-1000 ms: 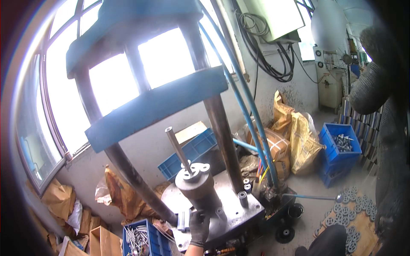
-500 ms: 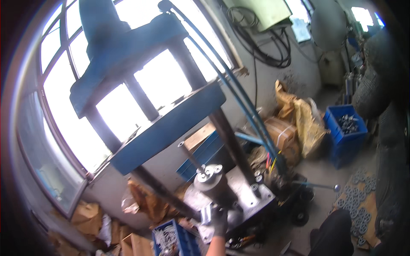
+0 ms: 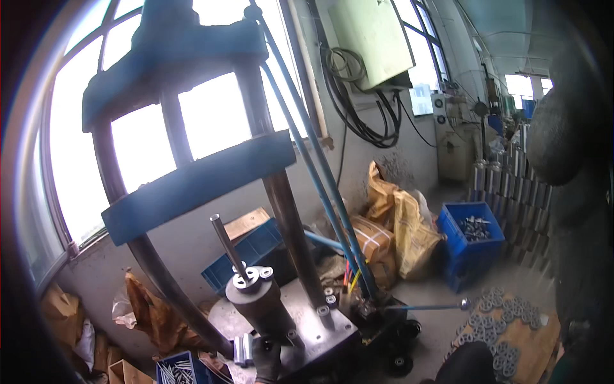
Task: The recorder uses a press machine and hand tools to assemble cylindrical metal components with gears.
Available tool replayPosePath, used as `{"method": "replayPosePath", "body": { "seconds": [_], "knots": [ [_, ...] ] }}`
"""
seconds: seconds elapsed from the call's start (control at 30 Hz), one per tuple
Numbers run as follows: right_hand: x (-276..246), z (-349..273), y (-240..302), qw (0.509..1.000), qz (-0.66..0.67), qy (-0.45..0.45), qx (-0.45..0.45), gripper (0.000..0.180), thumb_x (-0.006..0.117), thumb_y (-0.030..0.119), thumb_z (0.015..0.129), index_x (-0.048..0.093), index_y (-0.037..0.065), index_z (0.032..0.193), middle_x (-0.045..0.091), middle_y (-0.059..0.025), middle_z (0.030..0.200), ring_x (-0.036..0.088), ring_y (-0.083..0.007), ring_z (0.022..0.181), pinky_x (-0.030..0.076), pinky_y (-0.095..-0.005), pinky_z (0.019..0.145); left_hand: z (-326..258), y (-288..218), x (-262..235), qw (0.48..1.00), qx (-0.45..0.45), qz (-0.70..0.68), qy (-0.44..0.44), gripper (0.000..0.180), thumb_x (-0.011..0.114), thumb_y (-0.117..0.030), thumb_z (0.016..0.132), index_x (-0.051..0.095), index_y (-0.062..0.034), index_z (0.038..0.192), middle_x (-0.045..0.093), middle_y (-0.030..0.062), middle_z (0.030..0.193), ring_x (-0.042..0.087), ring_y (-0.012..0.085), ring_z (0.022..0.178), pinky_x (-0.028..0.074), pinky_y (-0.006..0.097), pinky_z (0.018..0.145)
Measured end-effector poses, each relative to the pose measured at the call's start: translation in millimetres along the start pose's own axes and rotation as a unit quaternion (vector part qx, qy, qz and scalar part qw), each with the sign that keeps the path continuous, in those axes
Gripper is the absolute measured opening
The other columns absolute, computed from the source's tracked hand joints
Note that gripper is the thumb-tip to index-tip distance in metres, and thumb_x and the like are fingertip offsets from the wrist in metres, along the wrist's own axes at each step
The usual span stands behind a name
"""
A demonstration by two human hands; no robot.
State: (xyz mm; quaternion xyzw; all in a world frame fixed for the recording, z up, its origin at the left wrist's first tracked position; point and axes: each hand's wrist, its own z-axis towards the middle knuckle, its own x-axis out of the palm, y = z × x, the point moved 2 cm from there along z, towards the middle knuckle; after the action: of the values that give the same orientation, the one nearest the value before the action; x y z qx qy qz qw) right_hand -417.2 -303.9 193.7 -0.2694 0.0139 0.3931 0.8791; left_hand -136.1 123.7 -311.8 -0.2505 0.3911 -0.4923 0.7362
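My left hand point(image 3: 266, 360), in a dark glove, is low in the picture at the near left corner of a metal base plate point(image 3: 313, 352). It is closed on a shiny silver metal cylinder point(image 3: 243, 349), though the fingers are partly hidden. Beside it stands a dark round block point(image 3: 259, 313) with a slim upright rod point(image 3: 228, 242) rising from its top. A small bearing-like ring point(image 3: 267, 273) lies on that top. At the right rim, a dark, blurred shape point(image 3: 559, 137) very near the camera looks like my raised right hand; its fingers cannot be made out.
A blue press frame point(image 3: 198, 182) rises over the plate. Its lever point(image 3: 425, 307) sticks out to the right. Blue bins point(image 3: 473, 256) point(image 3: 174, 371) hold metal parts. Sacks point(image 3: 416, 237), a carton point(image 3: 374, 249) and several grey wheel-shaped parts point(image 3: 489, 326) are on the floor.
The view has turned right and levelled, so the press appears farther left and more upright. My left hand keeps its place beside the block and cylinder. The blurred shape at right has changed outline.
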Motion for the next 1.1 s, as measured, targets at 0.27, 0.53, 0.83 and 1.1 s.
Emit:
{"method": "replayPosePath", "body": {
  "seconds": [0.27,0.53,0.83,1.1],
  "knots": [
    [5.4,1.6,19.5,0.999,-0.028,0.036,0.009,0.089,0.083,0.019,0.089,0.03,0.009,0.16,0.064,-0.0144,0.122,0.066,-0.0192,0.098,0.056,-0.0333,0.087,-9.4,-33.7,-6.8,0.998,-0.025,0.039,-0.033,0.026,0.074,-0.004,0.086,0.065,-0.0026,0.111,0.065,0.0078,0.103,0.065,0.0178,0.091,0.055,0.031,0.08],
    [43.2,-25.9,22.0,0.992,0.1,0.06,0.055,0.091,0.083,0.02,0.089,0.028,0.009,0.161,0.064,-0.0146,0.122,0.066,-0.0193,0.099,0.056,-0.0335,0.087,14.9,-68.5,1.3,1.0,-0.007,-0.009,-0.008,0.026,0.071,0.001,0.083,0.067,-0.0051,0.108,0.063,0.0082,0.098,0.065,0.0207,0.087,0.054,0.032,0.078],
    [83.2,-64.6,76.3,0.966,0.21,-0.012,0.152,0.093,0.083,0.021,0.089,0.026,0.01,0.162,0.064,-0.0148,0.123,0.065,-0.0195,0.099,0.056,-0.0337,0.087,5.5,-78.5,-25.4,0.976,0.127,0.176,-0.003,0.032,0.072,-0.006,0.082,0.07,-0.0096,0.114,0.062,0.0171,0.112,0.062,0.0351,0.103,0.052,0.047,0.09],
    [167.5,-295.1,152.3,0.752,0.328,0.083,0.565,0.045,0.076,-0.003,0.089,0.062,0.003,0.131,0.068,-0.0043,0.106,0.066,-0.0128,0.099,0.056,-0.0299,0.087,-1.8,-93.7,30.4,0.981,0.119,0.147,0.033,0.032,0.071,0.003,0.082,0.073,-0.0089,0.112,0.063,0.0152,0.114,0.067,0.0296,0.091,0.056,0.04,0.086]
  ]
}}
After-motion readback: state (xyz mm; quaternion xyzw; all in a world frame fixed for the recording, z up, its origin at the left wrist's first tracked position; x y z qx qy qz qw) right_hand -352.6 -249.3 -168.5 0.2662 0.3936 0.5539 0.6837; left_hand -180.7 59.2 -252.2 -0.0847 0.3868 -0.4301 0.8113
